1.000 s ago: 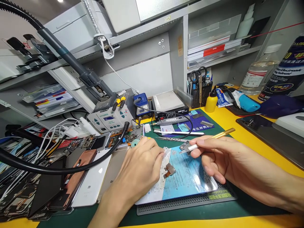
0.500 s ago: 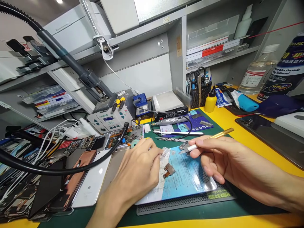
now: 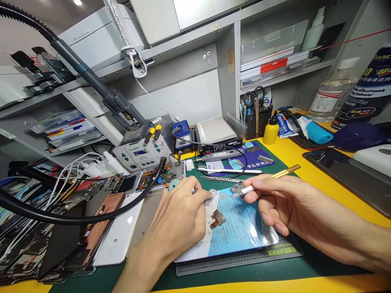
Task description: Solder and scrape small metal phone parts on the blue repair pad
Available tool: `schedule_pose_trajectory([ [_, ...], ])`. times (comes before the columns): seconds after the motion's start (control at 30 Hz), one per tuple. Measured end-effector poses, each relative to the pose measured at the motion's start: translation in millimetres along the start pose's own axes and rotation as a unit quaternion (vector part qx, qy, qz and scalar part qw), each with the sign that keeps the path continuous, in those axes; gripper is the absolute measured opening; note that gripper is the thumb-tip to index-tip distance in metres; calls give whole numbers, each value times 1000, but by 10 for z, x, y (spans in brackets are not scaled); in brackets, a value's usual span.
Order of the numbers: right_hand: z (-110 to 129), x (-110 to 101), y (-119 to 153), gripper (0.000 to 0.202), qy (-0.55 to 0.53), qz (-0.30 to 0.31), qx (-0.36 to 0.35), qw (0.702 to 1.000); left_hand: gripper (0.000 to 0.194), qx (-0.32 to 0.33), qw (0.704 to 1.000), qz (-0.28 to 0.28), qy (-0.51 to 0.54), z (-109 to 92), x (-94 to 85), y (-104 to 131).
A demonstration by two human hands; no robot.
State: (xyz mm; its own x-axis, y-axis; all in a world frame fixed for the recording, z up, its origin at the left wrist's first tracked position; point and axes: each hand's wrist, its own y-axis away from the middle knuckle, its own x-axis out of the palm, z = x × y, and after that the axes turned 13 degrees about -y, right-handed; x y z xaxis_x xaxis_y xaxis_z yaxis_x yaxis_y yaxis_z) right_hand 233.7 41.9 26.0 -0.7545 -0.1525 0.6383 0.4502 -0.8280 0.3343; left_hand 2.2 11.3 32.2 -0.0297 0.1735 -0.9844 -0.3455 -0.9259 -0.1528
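Observation:
My right hand point(image 3: 284, 195) pinches a craft knife point(image 3: 287, 171) with a gold handle and a white section near the fingertips. Its thin blade points left over the glossy blue-and-white sheet point(image 3: 238, 232). Right beside the blade is a small dark circuit board point(image 3: 236, 187); whether it touches the hand cannot be made out. My left hand point(image 3: 180, 211) has its fingers curled in over the sheet's upper left edge, and what they hold is hidden. Between the hands, a small metal part with a brown flex cable point(image 3: 218, 218) lies on the sheet.
Tweezers point(image 3: 221, 179) and a white toothbrush point(image 3: 229, 170) lie behind the sheet. A black hose point(image 3: 91, 219) arches across the left side, over a white phone point(image 3: 117, 232). A yellow bottle point(image 3: 270, 131) and a dark phone point(image 3: 345, 179) are at the right.
The fingers of my left hand have shifted slightly at the sheet's edge. My right hand and the craft knife have stayed nearly in place.

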Motion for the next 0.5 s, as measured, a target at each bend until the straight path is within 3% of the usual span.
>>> schedule_pose_trajectory([
  [0.5,19,19,5,21,9,3,-9,1000,39,-2,1000,2,13,9,17,-2],
])
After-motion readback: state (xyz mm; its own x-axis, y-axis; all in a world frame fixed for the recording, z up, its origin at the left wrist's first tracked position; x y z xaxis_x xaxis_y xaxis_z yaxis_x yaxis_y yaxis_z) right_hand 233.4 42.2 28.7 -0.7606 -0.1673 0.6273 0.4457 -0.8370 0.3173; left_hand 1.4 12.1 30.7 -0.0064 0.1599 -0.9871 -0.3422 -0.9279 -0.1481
